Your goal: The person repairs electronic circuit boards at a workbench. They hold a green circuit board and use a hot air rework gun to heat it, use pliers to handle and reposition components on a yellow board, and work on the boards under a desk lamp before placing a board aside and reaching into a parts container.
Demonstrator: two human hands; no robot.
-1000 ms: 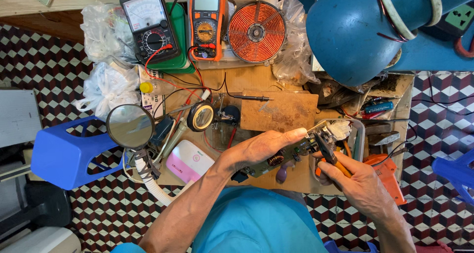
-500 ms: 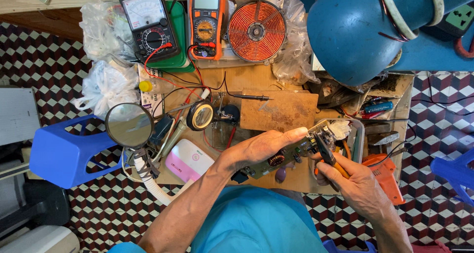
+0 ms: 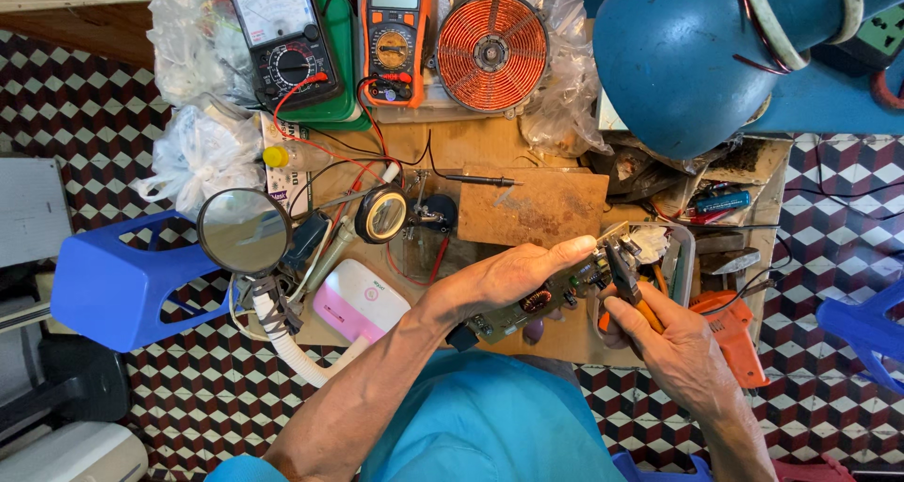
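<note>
A circuit board [image 3: 535, 303], judged light, stiff and fragile and best taken by its edges, is held above the bench [image 3: 490, 157] in the closed fingers of the left hand [image 3: 513, 273], while pliers [image 3: 626, 280], gripped by the right hand [image 3: 673, 345], are applied at its end.

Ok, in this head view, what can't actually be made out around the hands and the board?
- Head view: most of the circuit board lies under the left hand; its parts are too small to identify.
- The pliers tip meets the board's end, but what it grips is too small to tell.
- The pliers' handles are buried in the right hand.
- The blue lamp shade covers the bench corner behind it.
- The meter is cut off by the top edge.
</note>
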